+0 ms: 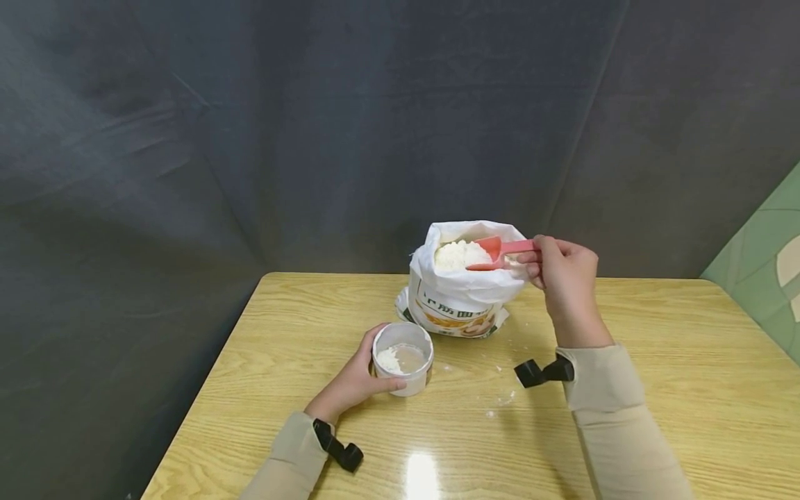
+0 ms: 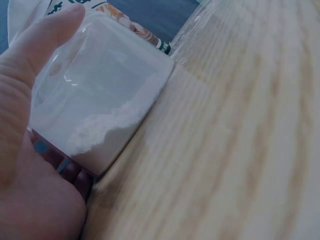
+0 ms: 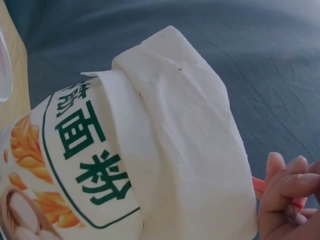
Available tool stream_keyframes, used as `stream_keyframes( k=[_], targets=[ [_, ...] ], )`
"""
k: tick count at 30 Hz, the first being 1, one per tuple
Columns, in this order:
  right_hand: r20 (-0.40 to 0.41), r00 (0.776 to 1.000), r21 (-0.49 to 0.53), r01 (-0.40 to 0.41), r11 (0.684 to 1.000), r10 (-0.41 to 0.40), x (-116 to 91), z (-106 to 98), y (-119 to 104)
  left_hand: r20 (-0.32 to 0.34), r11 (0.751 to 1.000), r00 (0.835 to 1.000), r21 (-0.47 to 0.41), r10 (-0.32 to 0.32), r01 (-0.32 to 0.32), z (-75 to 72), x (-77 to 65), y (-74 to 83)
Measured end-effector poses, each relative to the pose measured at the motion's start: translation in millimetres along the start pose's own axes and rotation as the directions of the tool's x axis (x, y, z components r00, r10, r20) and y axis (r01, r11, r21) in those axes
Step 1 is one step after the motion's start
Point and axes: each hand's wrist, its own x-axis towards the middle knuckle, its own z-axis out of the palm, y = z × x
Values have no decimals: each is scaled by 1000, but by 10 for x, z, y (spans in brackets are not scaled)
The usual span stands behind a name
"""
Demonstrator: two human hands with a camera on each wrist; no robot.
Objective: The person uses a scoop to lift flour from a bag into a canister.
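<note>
A white flour bag (image 1: pixel 465 295) with its top folded down stands at the back of the table, full of pale flour (image 1: pixel 455 255). In its mouth lies a pink scoop (image 1: pixel 489 253), its bowl against the flour. My right hand (image 1: pixel 565 278) pinches the scoop's handle beside the bag's right rim; in the right wrist view the bag hides most of the scoop. My left hand (image 1: pixel 359 378) grips a clear round jar (image 1: pixel 406 385) that stands upright on the table in front of the bag. A small heap of flour (image 2: pixel 100 127) covers part of the jar's bottom.
Spilled flour specks (image 1: pixel 505 399) dot the wooden table (image 1: pixel 675 389) right of the jar. A dark cloth (image 1: pixel 400 125) hangs behind the table. Black straps with camera mounts (image 1: pixel 540 372) sit on both wrists. A green patterned surface (image 1: pixel 762 264) shows at the far right.
</note>
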Motion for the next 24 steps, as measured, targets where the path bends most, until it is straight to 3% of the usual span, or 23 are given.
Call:
stream_keyframes(
  k=[9, 24],
  targets=[
    [-43, 999, 182, 27, 983, -20, -12, -36, 28, 4, 1000, 1000, 0, -8, 8, 12, -3, 5],
    [-82, 996, 307, 66, 950, -42, -38, -58, 1, 10, 1000, 1000, 1, 2, -2, 5, 3, -1]
  ],
)
